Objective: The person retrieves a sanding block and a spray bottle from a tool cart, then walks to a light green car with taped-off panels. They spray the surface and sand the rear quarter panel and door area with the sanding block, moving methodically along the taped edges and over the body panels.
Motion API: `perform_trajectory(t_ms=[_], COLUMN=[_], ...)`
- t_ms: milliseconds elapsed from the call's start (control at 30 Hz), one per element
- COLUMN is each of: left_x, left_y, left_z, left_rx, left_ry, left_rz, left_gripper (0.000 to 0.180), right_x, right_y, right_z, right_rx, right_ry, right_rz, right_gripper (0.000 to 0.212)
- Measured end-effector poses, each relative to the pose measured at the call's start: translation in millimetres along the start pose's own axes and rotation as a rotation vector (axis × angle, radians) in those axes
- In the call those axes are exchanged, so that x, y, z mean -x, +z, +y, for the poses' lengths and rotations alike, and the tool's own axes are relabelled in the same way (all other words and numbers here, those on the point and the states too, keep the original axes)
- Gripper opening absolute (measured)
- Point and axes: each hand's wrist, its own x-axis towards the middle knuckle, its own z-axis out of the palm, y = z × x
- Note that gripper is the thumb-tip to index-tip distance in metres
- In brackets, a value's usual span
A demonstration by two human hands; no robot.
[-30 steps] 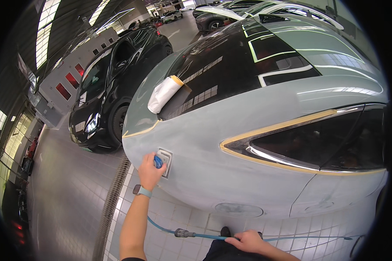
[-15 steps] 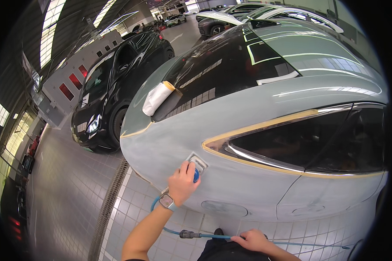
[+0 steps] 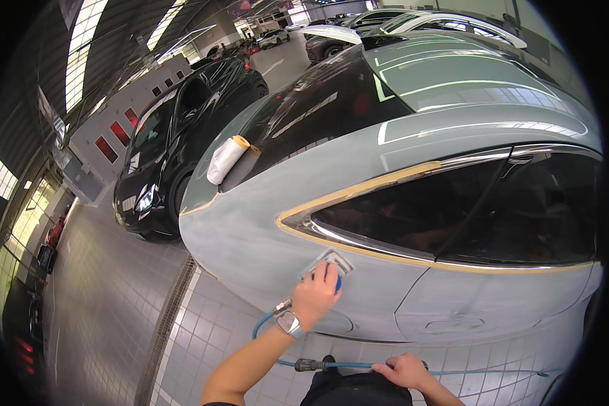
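My left hand, with a watch on its wrist, is closed over an air sander with a blue body and a pale rectangular pad. The pad lies against the dull grey, sanded rear side panel of a car, just below the taped lower edge of the side window. From the sander's back end a blue air hose loops down and crosses in front of me. My right hand grips this hose at waist height, to the right of its dark coupling.
Yellow masking tape borders the dark side window. A roll of masking film rests by the rear glass. Beyond stands a black car. A floor drain grate runs along the tiles to my left.
The sander in my left hand has slid to the right along the panel, under the window edge. My view has shifted right. My right hand still grips the hose.
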Motion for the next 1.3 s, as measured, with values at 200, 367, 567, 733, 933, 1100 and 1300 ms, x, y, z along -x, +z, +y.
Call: perform_trajectory(t_ms=[200, 367, 567, 733, 933, 1100, 1300], left_x=[-10, -16, -10, -5, 5, 11, 15], left_y=[10, 17, 4, -7, -10, -13, -19], left_z=[74, 117, 58, -22, -112, -189, -274], left_rx=[0.017, -0.022, 0.067, 0.09, 0.057, 0.045, 0.092], left_ry=[0.089, 0.181, 0.104, 0.08, 0.094, 0.125, 0.103], left_rz=[-0.053, -0.076, -0.081, -0.011, -0.002, 0.029, 0.028], left_gripper=[0.066, 0.066, 0.062, 0.055, 0.066, 0.066, 0.058], right_x=[19, 27, 8, -27, -82, -126, -175], right_y=[-11, -17, -10, 9, 44, 73, 102], right_z=[31, 47, 35, 0, -62, -129, -201], right_rx=[0.0, 0.018, 0.011, -0.058, -0.048, -0.036, -0.094], right_ry=[0.013, 0.056, 0.009, -0.019, -0.06, -0.068, -0.093], right_rz=[0.08, 0.114, 0.125, 0.061, 0.013, -0.001, -0.032], right_gripper=[0.067, 0.066, 0.065, 0.065, 0.067, 0.071, 0.07])
